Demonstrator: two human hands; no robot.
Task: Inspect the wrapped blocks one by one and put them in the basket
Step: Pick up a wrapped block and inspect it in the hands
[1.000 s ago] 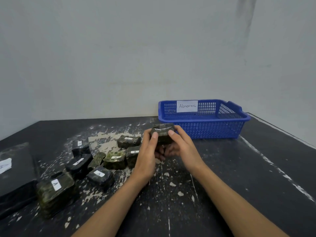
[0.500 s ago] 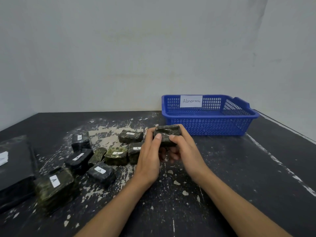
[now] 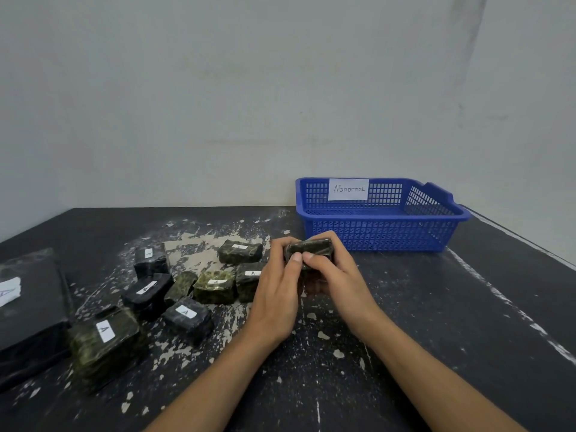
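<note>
Before "Abnormal" basket point(image 3: 383, 235): left hand point(image 3: 276, 294), right hand point(image 3: 339, 279) grip block point(image 3: 311, 246); loose blocks point(image 3: 214, 285) labelled "A".

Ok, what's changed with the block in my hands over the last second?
The left hand and right hand keep gripping the wrapped block in front of the blue basket. Their thumbs, apart on its near face before, have slid together, and the block seems slightly turned. Nothing was let go. The labelled blocks on the table and the basket stayed put.
</note>
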